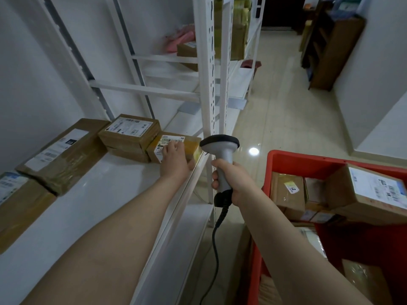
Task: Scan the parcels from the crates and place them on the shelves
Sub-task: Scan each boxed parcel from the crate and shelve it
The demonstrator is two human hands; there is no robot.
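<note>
A small brown parcel [191, 144] with a white label lies on the white shelf [99, 199], next to the shelf's upright post. My left hand [174, 160] holds it, fingers lying over the label and thumb against its near side. To the right of the shelf edge, my right hand [230, 183] grips the handle of a grey barcode scanner [220, 145], whose dark head points toward the shelf and whose cable hangs down. A red crate [308, 158] at the lower right holds several brown parcels, one large labelled box [370, 190] lying on top.
On the same shelf stand a stack of two boxes [130, 132], a long flat parcel [63, 155] and another box [19, 197] at the far left. Higher shelves hold a pink bag [178, 40] and more boxes. A tiled aisle [286, 102] runs ahead, with a brown cabinet [330, 51] on the right.
</note>
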